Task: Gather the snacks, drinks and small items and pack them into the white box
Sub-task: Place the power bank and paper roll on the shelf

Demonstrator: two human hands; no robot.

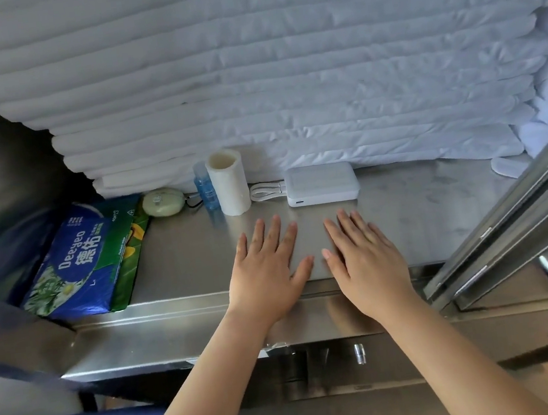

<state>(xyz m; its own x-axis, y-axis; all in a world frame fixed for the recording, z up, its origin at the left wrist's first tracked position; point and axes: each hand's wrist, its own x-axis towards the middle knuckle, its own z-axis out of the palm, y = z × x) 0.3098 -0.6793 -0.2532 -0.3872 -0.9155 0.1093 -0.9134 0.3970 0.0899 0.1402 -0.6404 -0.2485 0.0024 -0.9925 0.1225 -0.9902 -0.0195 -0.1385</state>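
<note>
On the steel desk (pixel 185 252) right in front of you, both hands lie palm down, side by side. Your left hand (pixel 266 270) and right hand (pixel 365 261) have the fingers straight and slightly spread, flat against the metal and holding nothing. It looks like a resting pose ahead of the first pick.

The small items sit in a row against the stacked white linens (pixel 283 68), probably pushed back to keep the front of the desk free. Nearest your right fingertips is a white power bank (pixel 321 184), a smooth, rounded plastic slab, with its looped white cable (pixel 265 191) just beside it. Left of that a soft, coreless paper roll (pixel 228 182) stands upright. A small clear blue bottle (pixel 206 189) touches it or nearly does. Further left lies a pale green oval case (pixel 163 203) with a dark loop. At the far left a glossy blue tissue pack (pixel 72 263) leans on a green pack (pixel 129 245).

No white box is in view, so you will have to find it before packing. The brushed steel is slick, and the film packs may slide.
</note>
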